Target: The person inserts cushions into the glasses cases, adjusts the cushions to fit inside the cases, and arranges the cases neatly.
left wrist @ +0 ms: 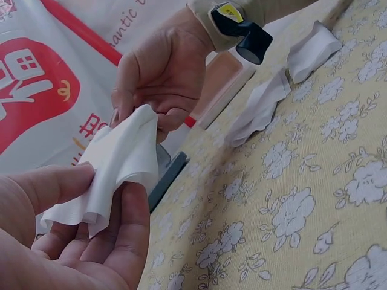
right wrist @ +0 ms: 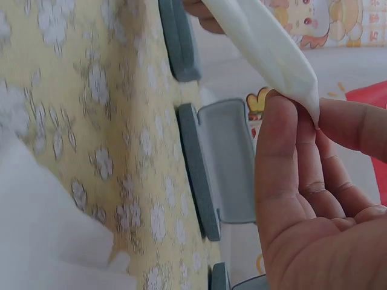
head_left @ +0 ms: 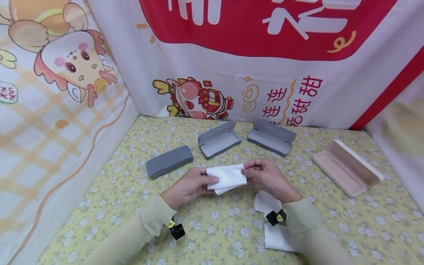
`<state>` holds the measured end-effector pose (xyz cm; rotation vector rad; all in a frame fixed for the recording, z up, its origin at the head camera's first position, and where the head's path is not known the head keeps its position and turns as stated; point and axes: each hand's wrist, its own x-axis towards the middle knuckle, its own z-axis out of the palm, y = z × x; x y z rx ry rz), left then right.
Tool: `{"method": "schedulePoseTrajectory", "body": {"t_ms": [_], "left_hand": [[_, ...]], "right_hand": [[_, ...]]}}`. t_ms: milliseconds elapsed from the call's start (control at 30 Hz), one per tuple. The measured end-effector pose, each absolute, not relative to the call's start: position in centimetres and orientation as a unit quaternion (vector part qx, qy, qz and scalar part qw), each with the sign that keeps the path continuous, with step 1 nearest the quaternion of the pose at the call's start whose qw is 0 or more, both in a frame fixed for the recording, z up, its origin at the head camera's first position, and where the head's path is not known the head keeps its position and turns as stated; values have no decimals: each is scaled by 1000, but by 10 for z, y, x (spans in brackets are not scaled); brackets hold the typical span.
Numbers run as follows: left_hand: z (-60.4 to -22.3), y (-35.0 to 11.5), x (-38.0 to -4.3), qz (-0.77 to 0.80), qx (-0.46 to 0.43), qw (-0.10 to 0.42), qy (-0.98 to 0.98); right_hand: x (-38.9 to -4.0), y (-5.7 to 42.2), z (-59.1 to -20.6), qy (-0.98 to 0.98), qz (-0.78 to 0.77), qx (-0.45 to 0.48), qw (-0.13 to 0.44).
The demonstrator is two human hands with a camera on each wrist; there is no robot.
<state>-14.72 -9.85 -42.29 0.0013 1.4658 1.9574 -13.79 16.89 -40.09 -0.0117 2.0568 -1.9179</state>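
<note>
A folded white cloth (head_left: 228,176) is held up between both hands above the table. At its left end my left hand (head_left: 190,186) pinches it, thumb on top and fingers beneath, as the left wrist view shows. My right hand (head_left: 266,176) grips the upper right corner; in the right wrist view that corner of the cloth (right wrist: 272,54) is drawn to a point between thumb and fingertips. Two more white cloths lie on the table by the right forearm: one cloth (head_left: 265,202) under the wrist, another cloth (head_left: 276,237) nearer, partly hidden by the sleeve.
Behind the hands stand a closed grey glasses case (head_left: 169,161) and two open grey cases, the left case (head_left: 220,141) and the right case (head_left: 269,138). An open pink case (head_left: 344,169) lies at the right. Printed curtains border the flowered tablecloth (head_left: 116,221).
</note>
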Motion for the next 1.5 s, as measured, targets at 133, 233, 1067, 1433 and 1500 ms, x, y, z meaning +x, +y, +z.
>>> {"method": "schedulePoseTrajectory", "body": {"t_ms": [133,233,1067,1433,1500], "left_hand": [[-423,-97,-154,754,-6,330,567],[-423,-95,-159,756,-18,319,571],[-427,-91,-201,793,-70,279,537],[-428,-90,-217,807,-88,260,523],[-429,-90,-220,807,-93,253,525]], "right_hand": [[-148,171,-402,708,-686,-7,169],[-155,171,-401,708,-686,-9,166],[-206,157,-406,719,-677,-7,158],[-224,147,-404,718,-679,-7,153],[-229,146,-404,719,-679,-7,150]]}}
